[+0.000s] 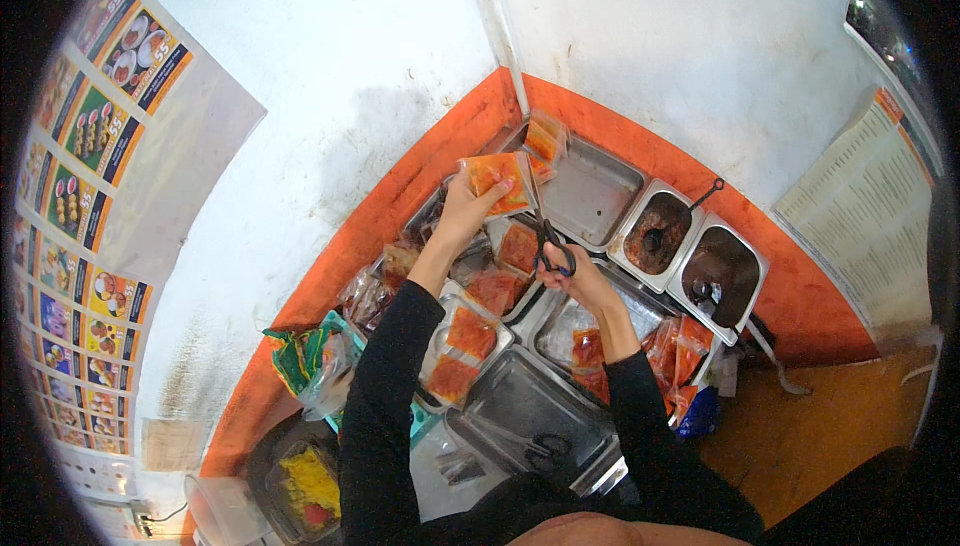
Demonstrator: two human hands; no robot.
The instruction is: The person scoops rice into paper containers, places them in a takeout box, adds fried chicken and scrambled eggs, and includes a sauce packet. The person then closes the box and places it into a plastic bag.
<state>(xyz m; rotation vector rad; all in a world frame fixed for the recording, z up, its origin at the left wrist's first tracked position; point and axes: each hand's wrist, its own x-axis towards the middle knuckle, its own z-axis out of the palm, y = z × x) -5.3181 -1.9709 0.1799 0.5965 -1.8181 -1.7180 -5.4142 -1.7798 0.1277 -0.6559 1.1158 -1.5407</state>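
My left hand (466, 214) grips a clear plastic packet (486, 170) of orange-red food, raised over the counter with the thumb lying across it. My right hand (584, 284) is closed on black-handled scissors (543, 230), their blades pointing up along the packet's right edge. Whether the blades have cut into the plastic I cannot tell. Beyond it, another orange packet (545, 138) leans at the corner of a metal pan (590, 191). Under my wrists lie several more packets of red-orange food (495, 292), some in a tray (507, 332).
At the right are two deep metal containers (655, 186) (765, 276) with dark contents and ladles. A dark tray (530, 396) near me bears another pair of scissors (547, 449). A green-and-yellow bag (298, 358) and a tub with yellow food (311, 481) are at left. Orange-edged walls border the counter.
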